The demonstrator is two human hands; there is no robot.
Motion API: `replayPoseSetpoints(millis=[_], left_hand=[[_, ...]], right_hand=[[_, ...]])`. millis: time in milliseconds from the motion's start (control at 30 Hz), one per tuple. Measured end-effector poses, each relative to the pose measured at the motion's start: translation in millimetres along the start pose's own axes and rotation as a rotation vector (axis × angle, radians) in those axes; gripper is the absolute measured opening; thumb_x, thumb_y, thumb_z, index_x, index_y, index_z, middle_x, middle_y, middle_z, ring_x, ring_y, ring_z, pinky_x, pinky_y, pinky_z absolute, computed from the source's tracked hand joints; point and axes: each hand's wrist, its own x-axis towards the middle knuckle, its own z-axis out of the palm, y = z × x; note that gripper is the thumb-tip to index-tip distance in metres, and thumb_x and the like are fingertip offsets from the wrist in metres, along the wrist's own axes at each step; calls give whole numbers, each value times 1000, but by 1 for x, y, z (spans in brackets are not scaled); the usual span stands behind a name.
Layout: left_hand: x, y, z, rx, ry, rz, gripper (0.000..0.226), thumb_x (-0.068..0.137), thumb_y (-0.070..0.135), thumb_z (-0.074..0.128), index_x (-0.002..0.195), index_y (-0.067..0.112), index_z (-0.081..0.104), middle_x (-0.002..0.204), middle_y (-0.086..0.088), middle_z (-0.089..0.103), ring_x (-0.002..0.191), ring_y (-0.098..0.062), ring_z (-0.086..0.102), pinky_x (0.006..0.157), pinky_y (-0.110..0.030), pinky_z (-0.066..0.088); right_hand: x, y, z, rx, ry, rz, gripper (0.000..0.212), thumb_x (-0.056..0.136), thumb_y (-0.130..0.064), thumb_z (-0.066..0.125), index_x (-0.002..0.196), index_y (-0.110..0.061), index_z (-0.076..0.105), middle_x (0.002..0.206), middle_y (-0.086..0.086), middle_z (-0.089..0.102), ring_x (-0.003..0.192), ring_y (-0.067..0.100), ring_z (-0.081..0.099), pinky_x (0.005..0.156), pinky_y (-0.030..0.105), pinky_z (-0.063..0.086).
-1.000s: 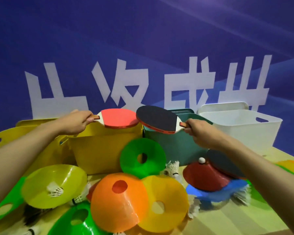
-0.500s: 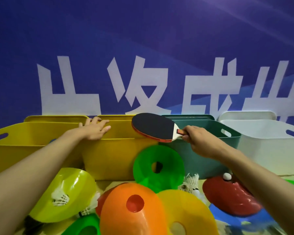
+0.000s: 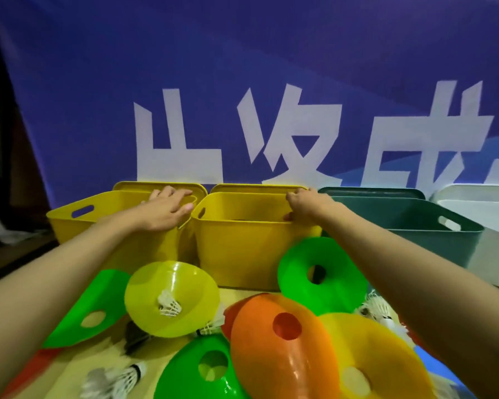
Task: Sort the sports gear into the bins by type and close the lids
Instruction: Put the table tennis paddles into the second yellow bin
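Sports gear, unsorted: disc cones (image 3: 285, 335) and shuttlecocks (image 3: 169, 305) heaped in front of four bins.

Left hand (image 3: 167, 210): fingers relaxed, resting over the gap between the two yellow bins, holding nothing.

Right hand (image 3: 303, 207): at the right rim of the middle yellow bin (image 3: 242, 249); grip cannot be told.

Risk: forearms withdrawing low could sweep the leaning green cone (image 3: 321, 273) off the pile.

Room: bins stand nearly touching, lids (image 3: 257, 188) propped behind; free space only above.

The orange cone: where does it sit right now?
In the head view the orange cone lies low and centre-right, overlapping a yellow cone on its right, with a green cone at its lower left.
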Motion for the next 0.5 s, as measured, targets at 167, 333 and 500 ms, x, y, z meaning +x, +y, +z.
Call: replayPoseSetpoints(millis=[167,333,500], left_hand=[[-6,49,13,-19,25,168,58,100,57,32,151,31,39,148,-7,39,141,-28,31,116,-58,29],[2,115,30,-26,18,314,52,102,52,34,148,30,43,146,-5,42,142,-27,32,120,-50,27],[1,192,34,-33,-43,402,69,89,68,24,148,36,43,150,-1,40,145,-24,29,119,-57,29]], right_hand=[[-74,44,13,42,277,-51,25,98,-39,53,117,-27,63,115,4,61,106,29,62,71,43,56],[-183,135,22,69,235,131,27,96,-37,48,111,-28,69,107,5,66,99,30,66,76,43,57],[-287,241,47,63,73,443,28,95,-33,58,118,-23,70,118,8,70,111,32,65,91,39,53]])
